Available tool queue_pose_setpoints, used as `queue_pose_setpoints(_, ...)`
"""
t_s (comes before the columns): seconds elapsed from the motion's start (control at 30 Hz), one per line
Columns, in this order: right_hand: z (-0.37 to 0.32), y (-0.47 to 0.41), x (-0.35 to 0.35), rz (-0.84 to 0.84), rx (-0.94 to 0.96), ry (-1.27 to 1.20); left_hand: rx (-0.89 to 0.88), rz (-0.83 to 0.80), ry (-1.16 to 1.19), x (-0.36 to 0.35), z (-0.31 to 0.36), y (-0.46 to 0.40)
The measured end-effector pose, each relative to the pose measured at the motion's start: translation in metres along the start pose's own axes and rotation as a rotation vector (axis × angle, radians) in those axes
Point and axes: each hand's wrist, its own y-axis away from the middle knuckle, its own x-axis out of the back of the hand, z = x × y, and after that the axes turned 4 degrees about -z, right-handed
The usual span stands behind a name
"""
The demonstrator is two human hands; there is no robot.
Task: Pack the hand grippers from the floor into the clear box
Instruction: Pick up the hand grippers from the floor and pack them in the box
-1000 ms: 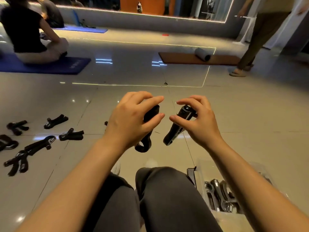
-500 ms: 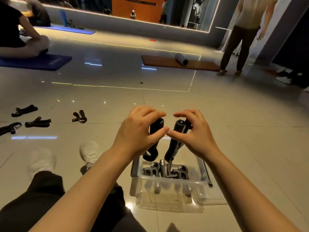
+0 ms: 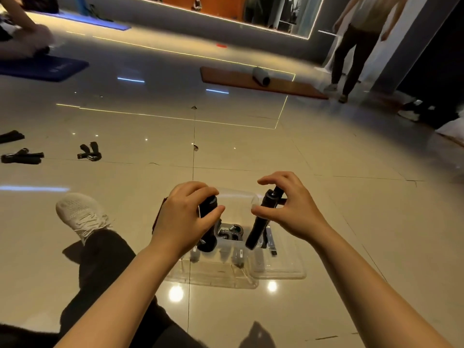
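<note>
I have one view only, from the head: it looks forward and down at the box (image 3: 281, 273) close below, the floor stretching away beyond it.

My forearms are bare, no sleeves or watch. I wear dark trousers (image 3: 100, 267) and a white mesh lace-up sneaker (image 3: 80, 217), near left.

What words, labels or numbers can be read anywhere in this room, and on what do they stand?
None can be read.
Blue mat: a faint pale marking, too blurred to read.
Orange wall panel: no text legible.
Hand grippers and clear box: no label visible.
</note>
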Motion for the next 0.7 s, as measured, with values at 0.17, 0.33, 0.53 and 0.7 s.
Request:
queue_pose_setpoints(0.17, 0.012, 0.008, 0.019, -0.001, -0.004, -0.014, -0.004, -0.021, -0.108, -0.001, 0.018, -0.006)
queue_pose_setpoints(0.33, 0.019, 0.008, 0.033, 0.035, -0.004, -0.043, -0.030, -0.044, 0.019, 0.025, 0.058, -0.056)
queue_pose_setpoints(0.53, 0.045, -0.007, 0.034, 0.038, -0.081, -0.144, -0.054, -0.169, -0.026, 0.009, 0.042, -0.079)
queue_pose_setpoints(0.7, 0.095, -0.030, 0.002, -0.018, -0.231, -0.209, 0.120, -0.051, -0.079, -0.057, -0.022, -0.067)
